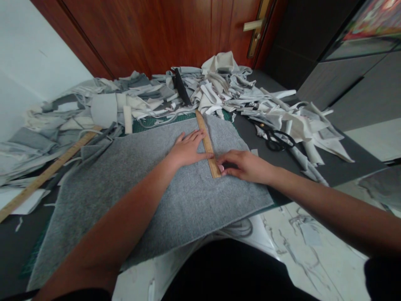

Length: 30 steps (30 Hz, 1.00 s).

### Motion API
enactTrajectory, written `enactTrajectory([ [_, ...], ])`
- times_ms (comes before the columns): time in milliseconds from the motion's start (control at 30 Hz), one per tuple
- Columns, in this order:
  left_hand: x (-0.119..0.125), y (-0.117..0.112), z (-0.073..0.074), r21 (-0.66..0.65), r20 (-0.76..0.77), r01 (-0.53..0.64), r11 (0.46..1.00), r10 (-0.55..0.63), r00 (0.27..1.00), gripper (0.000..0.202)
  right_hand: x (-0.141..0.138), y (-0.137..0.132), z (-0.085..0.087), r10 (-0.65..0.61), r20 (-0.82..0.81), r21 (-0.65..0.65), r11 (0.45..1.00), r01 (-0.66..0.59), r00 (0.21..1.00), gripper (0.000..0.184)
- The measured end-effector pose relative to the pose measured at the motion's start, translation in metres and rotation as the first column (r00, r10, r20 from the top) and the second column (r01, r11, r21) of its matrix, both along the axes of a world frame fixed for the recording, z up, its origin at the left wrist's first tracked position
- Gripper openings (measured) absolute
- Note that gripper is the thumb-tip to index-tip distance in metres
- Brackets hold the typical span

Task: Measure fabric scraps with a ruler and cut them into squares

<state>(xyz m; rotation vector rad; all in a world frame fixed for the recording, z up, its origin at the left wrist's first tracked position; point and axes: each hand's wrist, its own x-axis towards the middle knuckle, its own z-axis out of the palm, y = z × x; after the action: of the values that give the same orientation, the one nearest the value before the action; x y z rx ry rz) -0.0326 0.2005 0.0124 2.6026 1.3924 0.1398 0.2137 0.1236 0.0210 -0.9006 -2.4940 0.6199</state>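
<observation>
A large piece of grey felt-like fabric [175, 200] lies flat on the table. Across its right part rests a short wooden ruler [207, 144], running from the far edge toward me. My left hand [188, 149] lies flat with fingers spread, its fingertips and thumb pressing on the ruler's left side. On the other side, my right hand [242, 166] is closed in a pinch by the ruler's near end. Between its fingers shows a small pale pink piece [221, 168] that looks like tailor's chalk; most of it is hidden.
Heaped fabric scraps [216, 90] line the table's back, against a wooden door [156, 33]. Black scissors [275, 138] lie at the right. A longer wooden ruler [50, 171] sits at the left. A green cutting mat [150, 124] shows under the fabric.
</observation>
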Motion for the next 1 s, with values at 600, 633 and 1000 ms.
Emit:
enactTrajectory([
  [600, -0.001, -0.004, 0.001, 0.030, -0.041, 0.008, 1.000, -0.007, 0.999, 0.090, 0.007, -0.018, -0.018, -0.015, -0.131, 0.008, 1.000, 0.016, 0.991, 0.030],
  [633, -0.001, -0.005, 0.002, 0.024, -0.049, 0.006, 1.000, -0.005, 0.999, 0.090, 0.007, -0.017, -0.019, -0.016, -0.133, 0.009, 1.000, 0.017, 0.991, 0.029],
  [1000, 0.007, -0.040, 0.008, -0.005, -0.105, 0.008, 1.000, -0.008, 0.994, 0.088, 0.009, -0.012, -0.018, -0.015, -0.150, -0.031, 0.999, 0.011, 0.989, 0.026],
])
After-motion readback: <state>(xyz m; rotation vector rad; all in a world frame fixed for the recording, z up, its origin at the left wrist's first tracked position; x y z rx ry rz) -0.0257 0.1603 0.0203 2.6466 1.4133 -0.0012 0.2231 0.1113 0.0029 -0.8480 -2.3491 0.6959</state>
